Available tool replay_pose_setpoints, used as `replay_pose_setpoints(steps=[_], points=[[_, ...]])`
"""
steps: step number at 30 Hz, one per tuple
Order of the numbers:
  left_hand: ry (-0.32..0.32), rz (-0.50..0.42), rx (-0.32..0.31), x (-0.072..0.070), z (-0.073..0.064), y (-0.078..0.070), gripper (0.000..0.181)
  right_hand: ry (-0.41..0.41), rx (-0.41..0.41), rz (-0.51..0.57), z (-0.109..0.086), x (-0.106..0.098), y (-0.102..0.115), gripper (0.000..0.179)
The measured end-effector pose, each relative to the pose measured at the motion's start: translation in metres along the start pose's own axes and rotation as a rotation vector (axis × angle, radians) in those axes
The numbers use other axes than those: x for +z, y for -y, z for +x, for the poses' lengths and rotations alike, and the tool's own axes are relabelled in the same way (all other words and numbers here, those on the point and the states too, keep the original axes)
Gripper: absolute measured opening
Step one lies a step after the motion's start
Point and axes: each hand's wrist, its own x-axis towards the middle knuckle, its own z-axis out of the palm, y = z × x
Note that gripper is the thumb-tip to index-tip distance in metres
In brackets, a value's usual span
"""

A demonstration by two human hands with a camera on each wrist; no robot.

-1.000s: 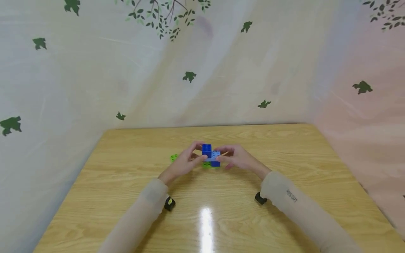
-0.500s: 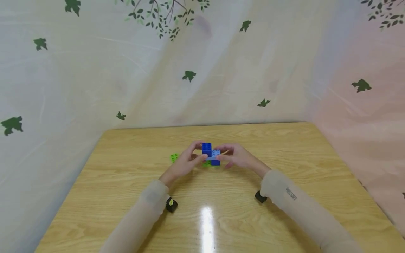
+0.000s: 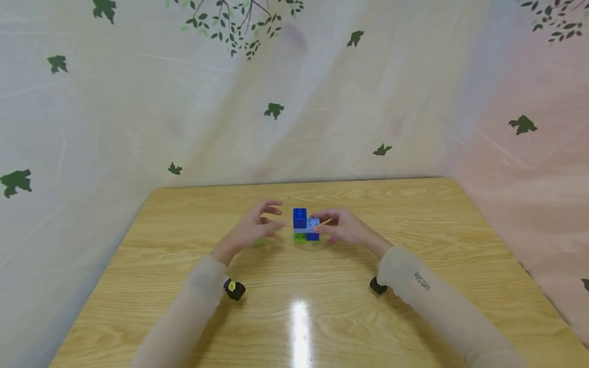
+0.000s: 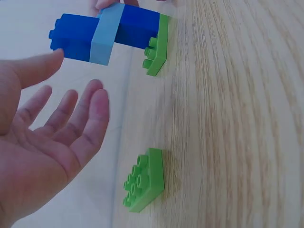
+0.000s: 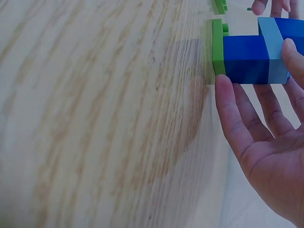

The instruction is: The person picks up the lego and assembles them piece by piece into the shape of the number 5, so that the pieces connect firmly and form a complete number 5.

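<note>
A stack of toy building bricks stands upright mid-table. At its base lies a flat green brick (image 3: 300, 237), bearing a dark blue brick (image 5: 246, 59) on its right half. Across that sits a light blue brick (image 4: 107, 35), with another dark blue brick (image 3: 300, 217) on its left end. My right hand (image 3: 348, 229) holds the stack from the right, thumb on the light blue brick and fingers reaching behind. Apart from the stack on its left, my left hand (image 3: 250, 225) has its fingers spread and loosely bent, holding nothing.
A loose green brick (image 4: 145, 183) lies on the wooden table (image 3: 299, 276) left of the stack, mostly hidden behind my left hand in the head view. Behind the table hangs a pale cloth (image 3: 221, 122) with leaf prints.
My left hand has let go of the stack and moved away to the left, its fingers spreading. The right hand and the stack stay in place.
</note>
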Motion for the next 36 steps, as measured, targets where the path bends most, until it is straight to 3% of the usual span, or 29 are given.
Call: replay_pose_setpoints(steps=[6, 11, 17, 22, 29, 36], points=[[-0.094, -0.031, -0.023, -0.010, -0.013, 0.004, 0.058, 0.002, 0.005, -0.002, -0.001, -0.001, 0.000, 0.047], [-0.123, 0.030, -0.042, -0.015, -0.020, 0.013, 0.066, 0.003, 0.001, -0.007, -0.002, -0.001, 0.001, 0.047], [-0.123, 0.130, -0.064, -0.023, -0.024, 0.031, 0.077, 0.003, -0.002, -0.002, -0.001, -0.001, 0.003, 0.047], [-0.117, 0.130, -0.099, -0.029, -0.026, 0.042, 0.084, 0.003, -0.004, 0.005, -0.001, -0.001, 0.003, 0.046], [-0.053, 0.172, -0.113, -0.036, -0.025, 0.049, 0.094, 0.006, 0.003, 0.002, 0.000, 0.000, 0.001, 0.045], [-0.034, 0.192, -0.125, -0.038, -0.026, 0.050, 0.082, 0.004, 0.008, 0.008, 0.000, -0.001, 0.000, 0.047]])
